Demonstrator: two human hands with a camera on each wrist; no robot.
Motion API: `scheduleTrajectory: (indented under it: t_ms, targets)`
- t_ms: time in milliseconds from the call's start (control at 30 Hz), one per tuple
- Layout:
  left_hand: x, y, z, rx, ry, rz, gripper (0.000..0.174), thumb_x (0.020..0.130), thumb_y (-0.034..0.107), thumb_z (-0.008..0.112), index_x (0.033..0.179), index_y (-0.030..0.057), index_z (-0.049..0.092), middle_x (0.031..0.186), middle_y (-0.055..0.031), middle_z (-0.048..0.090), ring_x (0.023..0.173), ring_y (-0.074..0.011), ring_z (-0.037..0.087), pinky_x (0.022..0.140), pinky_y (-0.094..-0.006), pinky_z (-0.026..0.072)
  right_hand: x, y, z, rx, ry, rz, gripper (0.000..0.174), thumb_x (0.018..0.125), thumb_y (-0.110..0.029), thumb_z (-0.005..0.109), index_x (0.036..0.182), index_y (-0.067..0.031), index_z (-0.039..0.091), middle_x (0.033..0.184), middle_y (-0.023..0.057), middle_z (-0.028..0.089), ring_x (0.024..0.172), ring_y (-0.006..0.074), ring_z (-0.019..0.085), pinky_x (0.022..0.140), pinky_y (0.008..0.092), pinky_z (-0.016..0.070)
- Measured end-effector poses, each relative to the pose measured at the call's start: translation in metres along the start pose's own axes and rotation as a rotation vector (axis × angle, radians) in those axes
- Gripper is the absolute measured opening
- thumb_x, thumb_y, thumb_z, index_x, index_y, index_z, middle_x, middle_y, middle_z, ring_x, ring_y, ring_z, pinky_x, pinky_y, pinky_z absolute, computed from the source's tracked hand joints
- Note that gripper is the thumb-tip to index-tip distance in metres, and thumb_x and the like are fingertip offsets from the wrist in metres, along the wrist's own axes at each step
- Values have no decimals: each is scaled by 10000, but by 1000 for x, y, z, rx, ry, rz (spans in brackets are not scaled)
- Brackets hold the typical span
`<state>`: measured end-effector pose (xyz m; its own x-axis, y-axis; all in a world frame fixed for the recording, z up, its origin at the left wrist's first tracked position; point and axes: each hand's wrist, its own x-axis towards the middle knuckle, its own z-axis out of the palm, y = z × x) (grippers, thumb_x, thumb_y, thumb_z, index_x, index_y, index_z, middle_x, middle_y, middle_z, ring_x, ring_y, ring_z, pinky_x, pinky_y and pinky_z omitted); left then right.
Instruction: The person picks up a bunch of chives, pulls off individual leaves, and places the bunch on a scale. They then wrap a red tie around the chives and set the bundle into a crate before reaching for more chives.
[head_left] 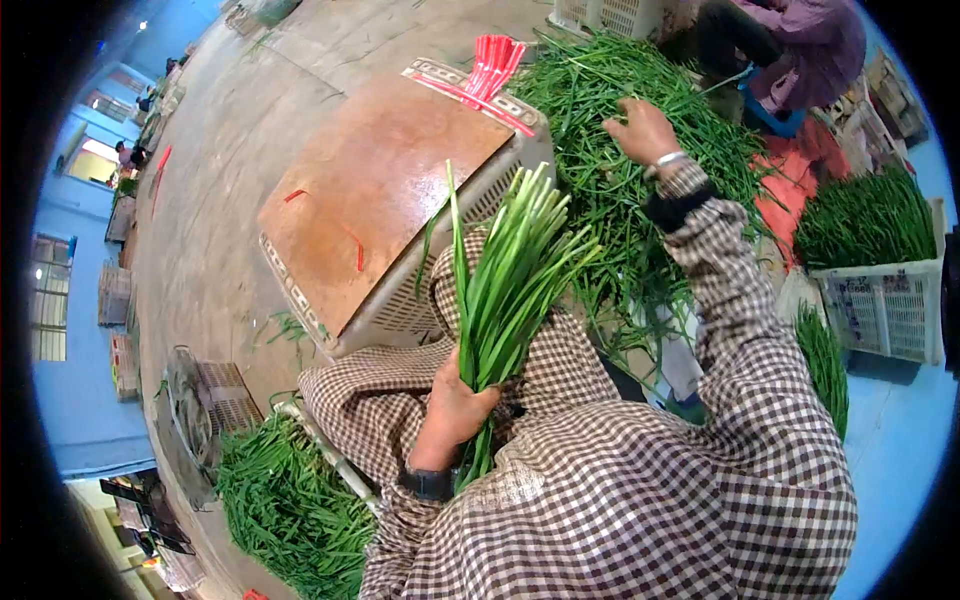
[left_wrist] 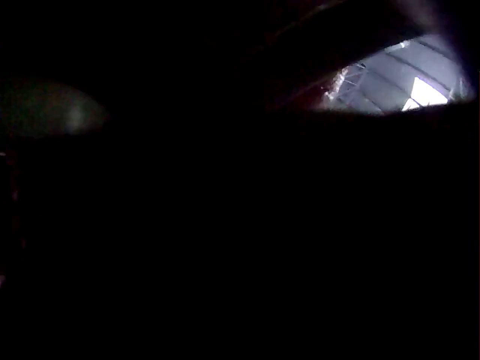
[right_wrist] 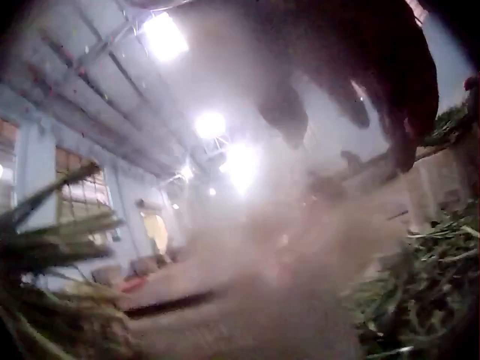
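Observation:
My left hand [head_left: 455, 405] grips a bunch of garlic chives [head_left: 510, 270] around its lower part, over my lap. The pale cut ends fan out upward, and leafy ends hang below the fist. Over the large loose chive pile [head_left: 620, 120] at the right, my right hand [head_left: 645, 132] is stretched out. Its fingers [right_wrist: 352, 105] hang apart and loosely bent in the right wrist view, with nothing between them. At the left edge of that view the held bunch shows as blurred stalks [right_wrist: 60, 247]. The left wrist view is almost wholly dark.
A brown board [head_left: 390, 180] lies on an upturned plastic crate [head_left: 525, 150] before my knees. Red strips [head_left: 490, 70] sit at its far corner. More chives [head_left: 290, 510] lie at lower left, and a filled white crate [head_left: 885, 310] stands right. Another person [head_left: 800, 50] sits beyond the pile.

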<state>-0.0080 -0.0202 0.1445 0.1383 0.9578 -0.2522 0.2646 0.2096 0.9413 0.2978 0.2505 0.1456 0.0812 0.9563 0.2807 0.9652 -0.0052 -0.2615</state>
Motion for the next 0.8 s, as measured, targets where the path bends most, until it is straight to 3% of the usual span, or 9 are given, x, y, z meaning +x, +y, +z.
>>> scheduleTrajectory:
  t_ms: [67, 167, 333, 467, 533, 567, 600, 667, 800]
  targets:
    - [0, -7, -3, -16, 10, -38, 547, 674, -74, 589, 1200, -11, 452, 1057, -79, 592, 964, -142, 547, 863, -252, 412, -16, -16, -23, 751, -270, -129, 453, 816, -256, 624, 1094, 87, 523, 935, 229, 621, 729, 245, 640, 687, 338, 521]
    - [1, 18, -9, 322, 73, 114, 712, 658, -145, 524, 1330, 14, 352, 1128, -131, 575, 1055, -175, 535, 905, -277, 409, -38, -53, -74, 1037, -465, -292, 484, 827, -148, 604, 1224, 61, 424, 989, 124, 618, 790, 132, 620, 715, 257, 507]
    - [14, 56, -28, 957, 317, 356, 796, 622, -127, 561, 1346, 142, 367, 1058, -202, 570, 946, -338, 581, 786, -372, 485, -66, -77, -97, 1529, -638, -342, 611, 775, -75, 644, 1304, 0, 346, 968, 145, 621, 710, 137, 614, 645, 231, 506]
    - [27, 15, -39, 1217, 393, 326, 880, 617, -107, 566, 1373, 267, 316, 838, -147, 533, 645, -343, 558, 548, -409, 467, -101, -68, -53, 1530, -711, -107, 569, 755, -28, 633, 1273, -16, 397, 861, 87, 638, 690, 117, 614, 587, 197, 485]
    - [26, -3, -35, 1251, 372, 355, 866, 630, -86, 564, 1376, 275, 312, 784, -128, 491, 586, -325, 532, 504, -406, 452, -119, -67, -22, 1359, -667, -202, 489, 755, -18, 617, 1218, -18, 462, 888, 66, 632, 747, 107, 602, 657, 228, 496]
    - [24, -8, -34, 1284, 364, 393, 853, 643, -65, 563, 1379, 282, 309, 729, -109, 449, 528, -307, 505, 461, -404, 437, -125, -69, -3, 1193, -445, -355, 444, 744, -18, 612, 1173, -32, 497, 863, 74, 637, 735, 138, 611, 661, 258, 493]
    - [23, -8, -32, 1284, 354, 393, 853, 643, -65, 563, 1379, 282, 309, 729, -109, 449, 528, -307, 505, 461, -404, 437, -130, -69, 14, 1012, -223, -500, 402, 734, -17, 606, 1128, -46, 532, 839, 82, 642, 722, 168, 621, 666, 287, 490]
    - [23, -5, -30, 1261, 340, 380, 851, 653, -62, 561, 1382, 292, 299, 737, -113, 457, 531, -307, 511, 463, -402, 441, -132, -63, 24, 1030, -291, -481, 316, 771, -26, 589, 1087, -30, 566, 930, 44, 618, 770, 118, 594, 702, 267, 496]
    - [22, -10, -30, 1229, 344, 364, 845, 666, -56, 563, 1384, 296, 289, 746, -117, 464, 535, -308, 516, 465, -404, 444, -142, -60, 13, 984, -337, -413, 168, 815, -1, 515, 953, 0, 612, 825, 55, 614, 657, 118, 605, 619, 249, 505]
